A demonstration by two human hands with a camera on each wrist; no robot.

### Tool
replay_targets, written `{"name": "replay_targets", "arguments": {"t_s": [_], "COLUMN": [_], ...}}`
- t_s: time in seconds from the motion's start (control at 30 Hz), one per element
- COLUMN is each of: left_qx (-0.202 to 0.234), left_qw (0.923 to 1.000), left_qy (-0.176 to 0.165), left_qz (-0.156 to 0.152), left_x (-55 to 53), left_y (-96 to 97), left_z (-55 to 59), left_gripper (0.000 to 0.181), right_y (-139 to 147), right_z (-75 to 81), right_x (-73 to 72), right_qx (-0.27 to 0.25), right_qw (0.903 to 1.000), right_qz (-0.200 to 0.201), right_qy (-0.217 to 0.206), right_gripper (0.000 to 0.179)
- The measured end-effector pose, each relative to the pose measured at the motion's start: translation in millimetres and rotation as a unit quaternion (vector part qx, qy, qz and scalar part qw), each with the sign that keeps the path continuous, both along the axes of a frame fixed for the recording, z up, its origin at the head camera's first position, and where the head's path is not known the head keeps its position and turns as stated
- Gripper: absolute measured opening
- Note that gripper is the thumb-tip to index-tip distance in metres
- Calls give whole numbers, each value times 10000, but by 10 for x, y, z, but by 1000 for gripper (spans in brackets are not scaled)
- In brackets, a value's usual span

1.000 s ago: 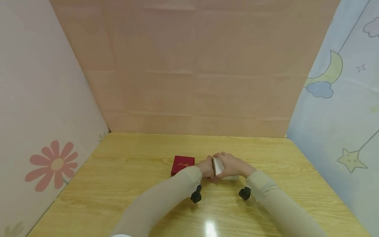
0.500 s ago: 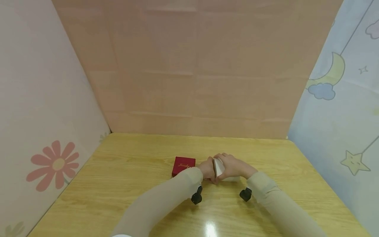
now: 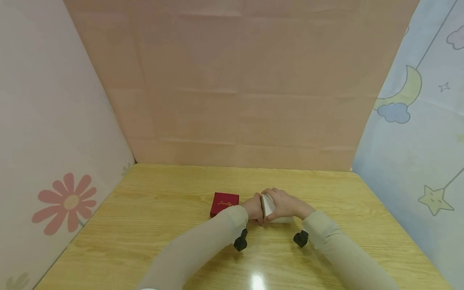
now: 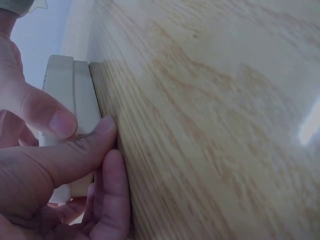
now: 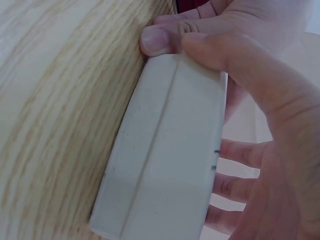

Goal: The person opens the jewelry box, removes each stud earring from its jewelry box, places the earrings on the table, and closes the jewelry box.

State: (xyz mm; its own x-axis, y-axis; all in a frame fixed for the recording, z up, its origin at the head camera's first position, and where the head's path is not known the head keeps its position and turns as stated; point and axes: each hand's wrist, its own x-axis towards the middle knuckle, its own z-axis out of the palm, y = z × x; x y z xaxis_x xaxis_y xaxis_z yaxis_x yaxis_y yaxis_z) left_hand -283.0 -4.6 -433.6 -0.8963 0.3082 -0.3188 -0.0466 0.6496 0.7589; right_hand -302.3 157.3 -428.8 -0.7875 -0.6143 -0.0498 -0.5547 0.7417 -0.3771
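A white lidded box (image 5: pixel 155 145) lies flat on the wooden table, a seam running along its side. My left hand (image 3: pixel 253 207) holds the box's left end low down, thumb and fingers around the base close to the tabletop. From above, my right hand (image 3: pixel 284 203) grips the upper part, its thumb on the near side and its fingers reaching over to the far side. Both thumbs nearly meet at the left corner in the right wrist view. Much of the box is hidden by the hands in the head view. Whatever is inside cannot be seen.
Just left of my left hand sits a red box (image 3: pixel 224 201) with gold lettering, partly covered by the left sleeve. The wooden table (image 3: pixel 174 185) ends at a peach backdrop, with patterned cloth walls on both sides. A dark wrist device hangs under each forearm.
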Motion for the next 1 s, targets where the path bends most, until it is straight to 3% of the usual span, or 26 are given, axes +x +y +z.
{"name": "replay_targets", "arguments": {"t_s": [0.63, 1.0], "left_qx": [-104, -226], "left_qw": [9999, 9996], "left_qy": [-46, -100], "left_qz": [32, 145], "left_x": [-18, -42], "left_y": [-4, 31], "left_z": [15, -44], "left_gripper": [84, 89], "right_y": [17, 24], "right_z": [-7, 19], "right_x": [-30, -15], "right_qx": [-147, -218], "right_qw": [9998, 9994], "right_qz": [51, -56], "right_qy": [-116, -264], "right_gripper": [83, 86]}}
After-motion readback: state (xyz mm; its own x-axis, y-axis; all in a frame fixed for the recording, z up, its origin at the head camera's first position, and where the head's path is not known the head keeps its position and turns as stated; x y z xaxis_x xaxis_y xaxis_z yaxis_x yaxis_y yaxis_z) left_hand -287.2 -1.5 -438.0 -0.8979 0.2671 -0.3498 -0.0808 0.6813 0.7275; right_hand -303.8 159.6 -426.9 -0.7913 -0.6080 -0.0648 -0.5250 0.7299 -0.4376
